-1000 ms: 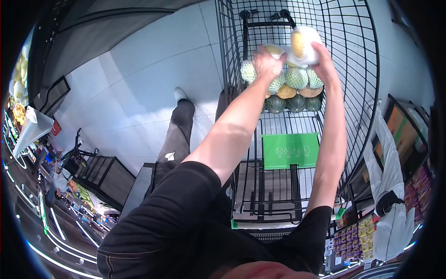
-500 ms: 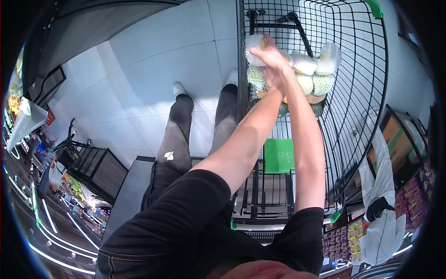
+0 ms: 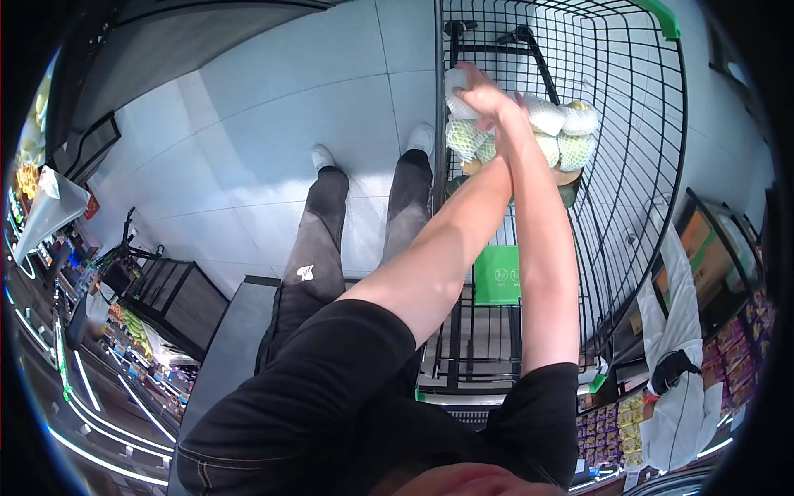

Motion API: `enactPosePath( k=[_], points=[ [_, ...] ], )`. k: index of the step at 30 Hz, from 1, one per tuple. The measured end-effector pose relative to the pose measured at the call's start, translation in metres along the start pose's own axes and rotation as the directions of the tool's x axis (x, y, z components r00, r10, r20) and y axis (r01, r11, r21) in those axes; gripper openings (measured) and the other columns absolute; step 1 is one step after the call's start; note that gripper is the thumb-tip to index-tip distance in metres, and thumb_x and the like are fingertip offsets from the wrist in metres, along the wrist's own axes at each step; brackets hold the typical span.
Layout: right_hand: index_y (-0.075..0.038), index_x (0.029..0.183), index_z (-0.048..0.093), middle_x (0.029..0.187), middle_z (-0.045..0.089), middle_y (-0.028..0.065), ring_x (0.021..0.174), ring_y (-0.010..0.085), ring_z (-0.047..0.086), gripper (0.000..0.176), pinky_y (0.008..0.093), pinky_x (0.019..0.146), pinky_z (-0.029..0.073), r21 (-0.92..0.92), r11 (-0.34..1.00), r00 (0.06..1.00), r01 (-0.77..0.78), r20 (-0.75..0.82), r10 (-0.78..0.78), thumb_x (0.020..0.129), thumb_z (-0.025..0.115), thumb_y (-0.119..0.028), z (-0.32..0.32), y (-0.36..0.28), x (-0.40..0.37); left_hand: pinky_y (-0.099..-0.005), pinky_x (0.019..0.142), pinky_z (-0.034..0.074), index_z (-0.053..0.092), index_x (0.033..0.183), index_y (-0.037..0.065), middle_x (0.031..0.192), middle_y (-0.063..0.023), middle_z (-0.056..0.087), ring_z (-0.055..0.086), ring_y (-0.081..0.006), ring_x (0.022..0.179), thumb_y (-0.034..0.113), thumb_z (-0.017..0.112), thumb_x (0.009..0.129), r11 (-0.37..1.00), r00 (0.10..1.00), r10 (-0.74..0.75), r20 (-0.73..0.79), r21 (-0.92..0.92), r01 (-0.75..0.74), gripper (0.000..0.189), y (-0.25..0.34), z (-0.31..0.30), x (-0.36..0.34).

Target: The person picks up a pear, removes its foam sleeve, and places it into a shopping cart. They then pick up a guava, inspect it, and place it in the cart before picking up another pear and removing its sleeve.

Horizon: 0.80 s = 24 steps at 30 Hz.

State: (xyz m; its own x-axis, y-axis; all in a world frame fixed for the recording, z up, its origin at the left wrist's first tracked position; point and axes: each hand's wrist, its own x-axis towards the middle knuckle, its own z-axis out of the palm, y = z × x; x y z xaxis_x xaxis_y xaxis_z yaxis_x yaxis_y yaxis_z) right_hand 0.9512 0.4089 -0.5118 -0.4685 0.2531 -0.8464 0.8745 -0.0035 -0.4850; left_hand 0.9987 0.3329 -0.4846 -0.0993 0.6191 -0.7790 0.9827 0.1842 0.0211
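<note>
A black wire shopping cart [image 3: 633, 165] holds several round, pale yellow-green fruits in white foam nets, stacked in rows. My right hand [image 3: 488, 95] crosses over to the left, its thumb and fingers around a foam-netted fruit [image 3: 455, 97] by the cart's left side. Beneath my right wrist, my left hand [image 3: 521, 106] is almost wholly hidden; only a bit of finger shows beside a netted fruit [image 3: 544, 118]. Another netted fruit [image 3: 579, 120] tops the right end of the stack. Lower in the pile are a greener netted fruit [image 3: 576, 152] and darker produce, partly covered by my forearms.
A green panel [image 3: 495, 275] marks the near part of the cart. Grey floor tiles [image 3: 356, 107] and my shoes lie left of it. Another person in white clothes [image 3: 682, 413] stands at right, near shelves of packets [image 3: 604, 434] and a cardboard box [image 3: 707, 248].
The netted fruit at the stack's right end, blurred and higher before, now lies lower on the pile. My right hand still holds the left fruit. The view has shifted slightly.
</note>
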Motion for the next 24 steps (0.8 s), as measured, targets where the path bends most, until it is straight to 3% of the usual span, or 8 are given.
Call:
enactPosePath(
  k=[5, 8, 10, 12, 14, 16, 19, 24],
  points=[
    [-0.013, 0.154, 0.028, 0.139, 0.054, 0.0195, 0.129, 0.0316, 0.052, 0.066, 0.0398, 0.1, 0.051, -0.203, 0.974, 0.987, 0.104, -0.098, -0.126, 0.096, 0.058, -0.027, 0.004, 0.018, 0.017, -0.0604, 0.101, 0.037, 0.046, 0.146, 0.01, 0.145, -0.0143, 0.05, 0.045, -0.0345, 0.133, 0.04, 0.058, 0.094, 0.973, 0.947, 0.221, -0.234, 0.125, -0.196, 0.061, -0.008, -0.016, -0.03],
    [-0.007, 0.153, 0.029, 0.131, 0.061, 0.0165, 0.124, 0.029, 0.056, 0.065, 0.0378, 0.104, 0.044, 0.363, 0.833, 0.864, 0.418, -0.443, -0.24, 0.1, 0.054, -0.034, -0.02, 0.029, -0.008, -0.0606, 0.103, 0.036, 0.048, 0.145, 0.012, 0.143, -0.0153, 0.051, 0.047, -0.037, 0.131, 0.039, 0.06, 0.094, 0.879, 0.95, 0.289, 0.121, 0.359, -0.313, 0.059, -0.027, -0.07, -0.084],
    [-0.003, 0.15, 0.033, 0.127, 0.062, 0.016, 0.118, 0.0258, 0.058, 0.06, 0.0358, 0.1, 0.045, 0.294, 0.87, 0.763, 0.397, -0.633, -0.134, 0.101, 0.055, -0.032, -0.038, 0.031, -0.057, -0.0546, 0.106, 0.036, 0.056, 0.136, 0.011, 0.137, -0.0151, 0.056, 0.048, -0.033, 0.131, 0.034, 0.065, 0.092, 0.899, 0.906, 0.4, -0.139, -0.132, -0.417, 0.051, -0.073, -0.109, -0.152],
    [-0.004, 0.147, 0.037, 0.122, 0.063, 0.0132, 0.112, 0.0223, 0.06, 0.054, 0.0339, 0.094, 0.048, 0.552, 0.748, 0.813, 0.37, -0.582, 0.028, 0.103, 0.053, -0.03, -0.036, 0.026, -0.118, -0.0473, 0.105, 0.041, 0.062, 0.127, 0.007, 0.129, -0.0154, 0.06, 0.054, -0.0296, 0.125, 0.031, 0.066, 0.092, 0.709, 0.667, 0.46, -0.586, -0.21, -0.673, 0.042, -0.137, -0.138, -0.212],
    [-0.005, 0.147, 0.038, 0.12, 0.064, 0.0112, 0.107, 0.0168, 0.061, 0.051, 0.0298, 0.089, 0.048, 0.606, 0.721, 0.842, 0.336, -0.536, 0.057, 0.104, 0.051, -0.03, -0.018, 0.029, -0.166, -0.0426, 0.1, 0.046, 0.063, 0.122, 0.004, 0.122, -0.0154, 0.063, 0.06, -0.0288, 0.116, 0.024, 0.064, 0.093, 0.48, 0.612, 0.301, -0.732, -0.439, -0.76, 0.036, -0.207, -0.142, -0.24],
    [-0.006, 0.147, 0.037, 0.115, 0.066, 0.0093, 0.101, 0.014, 0.062, 0.05, 0.0277, 0.083, 0.049, 0.727, 0.61, 0.878, 0.316, -0.467, 0.102, 0.105, 0.051, -0.031, 0.016, 0.025, -0.207, -0.0352, 0.096, 0.049, 0.062, 0.124, 0.003, 0.116, -0.0147, 0.067, 0.063, -0.025, 0.112, 0.017, 0.059, 0.098, 0.36, 0.81, -0.199, -0.552, -0.81, -0.464, 0.03, -0.273, -0.105, -0.271],
    [-0.004, 0.144, 0.04, 0.114, 0.066, 0.0107, 0.102, 0.0165, 0.063, 0.051, 0.0294, 0.084, 0.049, 0.687, 0.704, 0.873, 0.181, -0.442, 0.207, 0.105, 0.05, -0.036, 0.077, 0.004, -0.253, -0.0394, 0.095, 0.05, 0.062, 0.123, 0.0, 0.121, -0.0205, 0.067, 0.065, -0.0317, 0.112, 0.029, 0.055, 0.1, 0.39, 0.795, -0.564, -0.225, -0.921, 0.016, 0.038, -0.395, 0.051, -0.294],
    [0.005, 0.142, 0.041, 0.136, 0.052, 0.03, 0.128, 0.0432, 0.049, 0.063, 0.0468, 0.108, 0.037, 0.316, 0.933, 0.696, 0.171, -0.71, 0.113, 0.105, 0.042, -0.046, 0.187, -0.074, -0.284, -0.0444, 0.082, 0.054, 0.063, 0.11, -0.006, 0.097, -0.0236, 0.071, 0.07, -0.0337, 0.093, 0.041, 0.052, 0.095, 0.263, 0.824, -0.508, 0.252, -0.866, 0.427, 0.05, -0.506, 0.377, -0.407]
  ],
)
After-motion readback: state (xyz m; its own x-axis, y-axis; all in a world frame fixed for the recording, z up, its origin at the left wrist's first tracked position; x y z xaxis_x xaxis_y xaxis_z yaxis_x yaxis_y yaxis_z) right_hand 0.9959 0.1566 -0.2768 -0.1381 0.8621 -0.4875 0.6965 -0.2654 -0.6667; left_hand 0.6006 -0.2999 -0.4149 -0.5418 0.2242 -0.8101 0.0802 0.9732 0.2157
